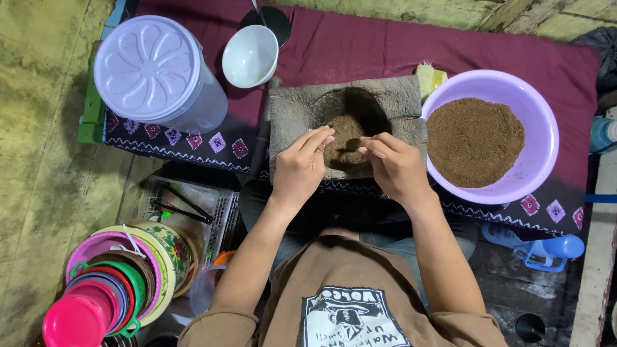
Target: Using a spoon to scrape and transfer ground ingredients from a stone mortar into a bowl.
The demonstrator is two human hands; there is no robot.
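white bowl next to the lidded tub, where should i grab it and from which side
Take the white bowl by its near rim, coming from above. It sits upright and open beside the lidded tub, so the thin rim suits a pinch grip; the tub crowds the left side.

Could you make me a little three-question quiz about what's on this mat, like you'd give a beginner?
1. True or false: the purple basin holds brown powder.
2. Which sits on the left, by the lidded plastic jar? A) a white bowl B) a blue bottle C) a stack of plates
3. Fill in: both the left hand and the right hand are over the hollow of the stone ______.

Key: 1 true. 2 A, the white bowl. 3 mortar; the fingers are at the brown paste in it.
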